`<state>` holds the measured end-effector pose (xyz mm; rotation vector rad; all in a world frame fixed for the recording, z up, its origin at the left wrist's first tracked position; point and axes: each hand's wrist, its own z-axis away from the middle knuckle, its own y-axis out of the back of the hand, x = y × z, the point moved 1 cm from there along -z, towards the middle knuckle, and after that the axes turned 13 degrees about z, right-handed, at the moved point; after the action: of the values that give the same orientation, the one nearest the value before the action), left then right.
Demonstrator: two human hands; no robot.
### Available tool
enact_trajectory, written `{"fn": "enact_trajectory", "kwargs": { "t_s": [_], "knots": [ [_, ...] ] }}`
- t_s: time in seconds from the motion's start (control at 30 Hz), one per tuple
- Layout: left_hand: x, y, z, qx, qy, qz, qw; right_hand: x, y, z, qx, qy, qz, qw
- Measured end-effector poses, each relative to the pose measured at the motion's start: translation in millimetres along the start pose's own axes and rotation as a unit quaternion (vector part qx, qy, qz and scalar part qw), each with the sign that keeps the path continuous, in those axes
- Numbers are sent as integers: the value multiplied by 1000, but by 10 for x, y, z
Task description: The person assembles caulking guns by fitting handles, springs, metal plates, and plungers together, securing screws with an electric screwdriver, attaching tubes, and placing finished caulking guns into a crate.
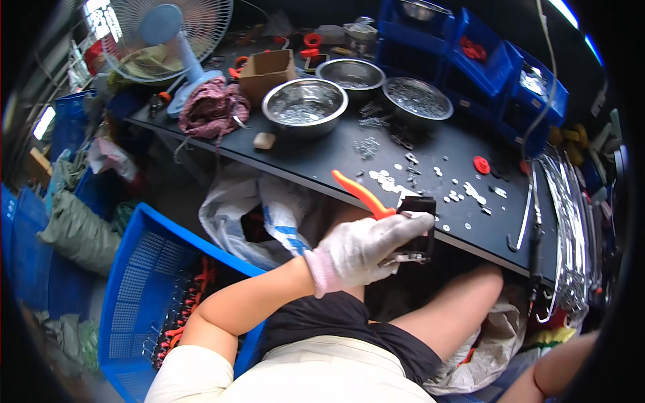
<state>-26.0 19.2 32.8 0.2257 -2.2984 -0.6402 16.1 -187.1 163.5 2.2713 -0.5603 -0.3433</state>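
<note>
My left hand [366, 252], in a grey-white glove with a pink cuff, is closed around a black-bodied tool with an orange handle [363, 193]. The handle points up and left over the table's front edge. A metal piece [408, 257] shows below my fingers; its exact kind I cannot make out. White washers [386, 180] and small metal parts lie on the black table [316, 158] just beyond the tool. Only part of my right arm [561, 366] appears at the lower right; its hand is outside the picture.
Three steel bowls [304, 104] of small parts stand at the back, near a cardboard box [267, 72] and a fan [161, 27]. Blue bins [480, 50] rise at the back right. Bent metal rods [571, 221] hang at the right. A blue crate [127, 295] holds red-and-black pieces.
</note>
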Motion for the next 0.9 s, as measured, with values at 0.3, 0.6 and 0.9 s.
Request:
{"fn": "enact_trajectory", "kwargs": {
  "t_s": [0.3,0.6,0.9],
  "knots": [
    [55,88,324,28,80,12,996,60,426,-124,34,31,-187,981],
    [101,98,289,40,76,20,996,-207,1027,177,5,-51,-286,957],
    [-22,-30,222,86,100,-18,991,-970,1666,783,49,-261,-333,905]
  ]
}}
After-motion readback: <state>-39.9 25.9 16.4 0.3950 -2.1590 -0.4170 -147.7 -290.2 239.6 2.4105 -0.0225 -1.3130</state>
